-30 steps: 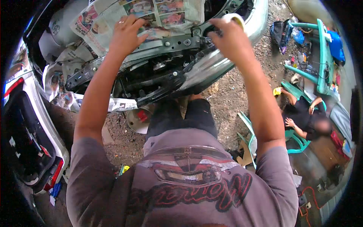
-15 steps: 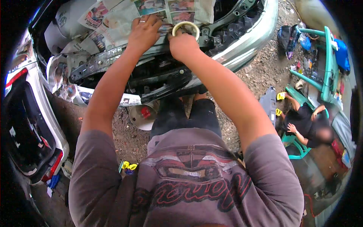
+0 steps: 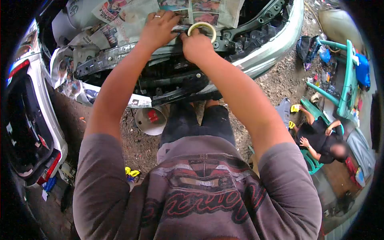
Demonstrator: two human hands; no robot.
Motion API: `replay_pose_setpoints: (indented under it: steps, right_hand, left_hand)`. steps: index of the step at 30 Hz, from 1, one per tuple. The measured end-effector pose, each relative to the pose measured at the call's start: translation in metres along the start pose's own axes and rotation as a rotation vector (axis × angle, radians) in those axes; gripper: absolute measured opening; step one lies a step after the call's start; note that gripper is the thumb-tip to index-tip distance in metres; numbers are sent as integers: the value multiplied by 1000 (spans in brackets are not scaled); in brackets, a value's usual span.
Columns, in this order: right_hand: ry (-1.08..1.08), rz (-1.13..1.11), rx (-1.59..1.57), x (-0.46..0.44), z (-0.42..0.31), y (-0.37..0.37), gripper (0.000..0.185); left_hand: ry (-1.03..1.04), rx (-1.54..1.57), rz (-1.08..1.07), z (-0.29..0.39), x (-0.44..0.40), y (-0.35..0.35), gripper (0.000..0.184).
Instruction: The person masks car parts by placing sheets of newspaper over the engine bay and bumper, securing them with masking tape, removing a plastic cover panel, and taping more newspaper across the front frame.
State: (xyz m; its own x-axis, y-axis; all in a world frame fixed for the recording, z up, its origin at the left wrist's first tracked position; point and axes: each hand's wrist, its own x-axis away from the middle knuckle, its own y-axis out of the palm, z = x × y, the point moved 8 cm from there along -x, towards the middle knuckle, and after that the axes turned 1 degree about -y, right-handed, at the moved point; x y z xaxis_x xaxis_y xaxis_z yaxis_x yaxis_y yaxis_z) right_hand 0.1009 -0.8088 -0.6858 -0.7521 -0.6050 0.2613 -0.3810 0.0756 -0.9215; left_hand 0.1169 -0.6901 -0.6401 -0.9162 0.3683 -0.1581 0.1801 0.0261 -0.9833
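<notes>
Sheets of newspaper [image 3: 134, 20] cover the front of an opened-up car, over its dark metal crossmember [image 3: 106, 60]. My left hand [image 3: 159, 30] lies on the paper's front edge with its fingers stretched out and a ring on one of them. Just right of it, my right hand [image 3: 196, 45] is closed around a roll of masking tape [image 3: 213, 35], the fingers through its ring. The right thumb rests near the newspaper edge, close to the left fingertips. Any strip of tape between the hands is too unclear to make out.
The silver bumper [image 3: 268, 52] curves around at the right. Below the car stands a white bucket [image 3: 146, 127] with a red thing inside. A white car [image 3: 48, 132] is at the left. At the right, a person [image 3: 320, 138] sits on a green chair [image 3: 312, 162].
The view has shifted a little, so the car sits slightly higher and further right. Both hands keep nearly the same place on the newspaper edge, and the tape roll stays in my right hand.
</notes>
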Motion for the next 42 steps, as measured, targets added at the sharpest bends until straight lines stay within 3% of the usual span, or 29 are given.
replay_pose_setpoints:
  steps: [3,5,8,12,14,18,22,25,29,33,35,42]
  right_hand:
    - [-14,-57,0,1,1,-5,42]
    - [-48,-113,-9,0,-7,-5,46]
    - [-5,-80,-12,1,-8,-5,34]
    - [-25,-42,-2,-1,-2,-8,36]
    - [-7,-235,-11,1,5,-9,41]
    - [52,-205,9,11,26,-7,42]
    - [57,-103,-25,-1,27,8,38]
    - [20,-97,40,-2,18,7,50]
    - [32,-168,41,-1,12,-7,39]
    - [-29,-167,8,0,1,-20,37]
    - [-32,-172,2,-1,1,-17,38]
    - [-37,-329,46,-12,-10,-9,43]
  left_hand:
    - [-22,66,59,-17,7,-9,59]
    - [-52,-48,37,-22,11,-9,60]
    - [-42,-39,41,-6,5,-8,58]
    - [-79,-56,-24,-4,1,1,59]
    - [-40,-25,34,-5,3,-4,59]
    - [-59,24,74,4,1,-6,59]
    - [-79,-13,31,11,-8,2,61]
    - [-90,-24,-60,13,-14,5,68]
    - [-62,-8,-138,-2,-14,5,75]
    - [-101,49,-23,-33,13,-17,74]
    - [-69,-14,36,-44,27,-33,62]
    - [-187,-7,-68,-56,51,-7,62]
